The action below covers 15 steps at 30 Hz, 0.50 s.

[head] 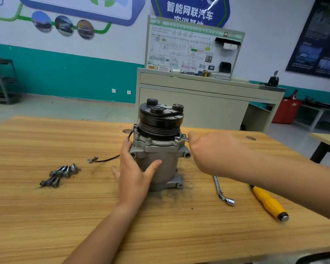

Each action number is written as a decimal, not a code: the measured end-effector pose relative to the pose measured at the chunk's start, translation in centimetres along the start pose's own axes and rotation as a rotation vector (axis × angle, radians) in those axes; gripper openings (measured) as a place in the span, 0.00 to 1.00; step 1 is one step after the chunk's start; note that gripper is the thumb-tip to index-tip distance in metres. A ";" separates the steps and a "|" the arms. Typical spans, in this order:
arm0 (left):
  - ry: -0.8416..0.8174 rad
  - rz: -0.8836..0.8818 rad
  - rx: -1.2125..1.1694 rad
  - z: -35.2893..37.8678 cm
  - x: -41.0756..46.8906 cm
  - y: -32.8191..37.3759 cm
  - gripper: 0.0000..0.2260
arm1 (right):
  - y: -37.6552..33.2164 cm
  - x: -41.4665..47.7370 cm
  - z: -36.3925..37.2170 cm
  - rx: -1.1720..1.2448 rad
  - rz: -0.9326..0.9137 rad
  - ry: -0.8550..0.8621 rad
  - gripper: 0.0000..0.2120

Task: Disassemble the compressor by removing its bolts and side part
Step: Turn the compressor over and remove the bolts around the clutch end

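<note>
The compressor (161,164) body was matt silver-grey. Its pulley (160,123) was black with parallel ribbed grooves. The bench (46,216) top was tan with streaked darker wood grain, smudged sooty black around the compressor base. The bolts (59,175), toward the left edge, were dark grey. The wire (109,159) was black. The small wrench (181,140) was bright silver. Toward the right edge, the L-shaped socket wrench (222,193) was chrome. The screwdriver (269,203) handle was yellow with a black band and silver cap.

Left hand (135,168) flat, fingers spread, right hand (213,151) curled round a wrench (181,140), bare forearms stretched forward
</note>
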<state>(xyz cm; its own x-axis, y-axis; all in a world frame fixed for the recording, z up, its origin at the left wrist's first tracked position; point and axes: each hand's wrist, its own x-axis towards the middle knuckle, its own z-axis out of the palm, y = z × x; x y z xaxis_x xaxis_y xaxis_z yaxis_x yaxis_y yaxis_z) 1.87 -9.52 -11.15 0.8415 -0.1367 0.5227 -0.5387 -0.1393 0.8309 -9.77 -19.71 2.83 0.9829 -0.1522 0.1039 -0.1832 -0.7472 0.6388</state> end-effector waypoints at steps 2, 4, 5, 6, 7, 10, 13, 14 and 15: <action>-0.004 0.046 0.011 -0.1 0.3 -0.3 0.41 | 0.1 0.1 0.6 -0.039 -0.008 0.022 0.22; -0.012 0.080 0.033 -0.3 0.5 -0.4 0.40 | 0.6 0.3 0.7 -0.059 -0.050 0.023 0.23; -0.024 0.083 0.035 -0.5 0.5 -0.6 0.40 | 1.0 0.5 0.7 -0.078 -0.084 0.022 0.24; -0.043 0.082 0.023 -0.6 0.4 -0.8 0.41 | 1.5 0.7 0.7 -0.107 -0.113 0.018 0.24; -0.066 0.081 0.000 -0.7 0.4 -0.9 0.42 | 2.0 1.0 0.8 -0.133 -0.132 0.012 0.23; -0.109 0.064 -0.094 -0.9 0.0 -1.2 0.43 | 3.2 2.1 1.5 -0.150 -0.098 -0.023 0.20; -0.109 0.064 -0.136 -0.9 -0.1 -1.1 0.42 | 3.5 3.7 3.0 -0.063 -0.046 -0.007 0.16; -0.110 0.068 -0.138 -1.0 -0.1 -1.1 0.41 | 3.4 4.3 3.6 -0.036 -0.040 0.023 0.16; -0.114 0.068 -0.136 -1.0 -0.1 -1.2 0.41 | 3.3 4.9 4.4 -0.014 -0.047 0.067 0.17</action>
<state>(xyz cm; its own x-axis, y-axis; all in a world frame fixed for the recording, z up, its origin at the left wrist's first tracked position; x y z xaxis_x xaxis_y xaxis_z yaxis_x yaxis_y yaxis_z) 2.48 -8.38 -11.95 0.7892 -0.2530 0.5597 -0.5771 0.0063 0.8166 -5.68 -25.80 2.11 0.9895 -0.0736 0.1243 -0.1375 -0.7436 0.6543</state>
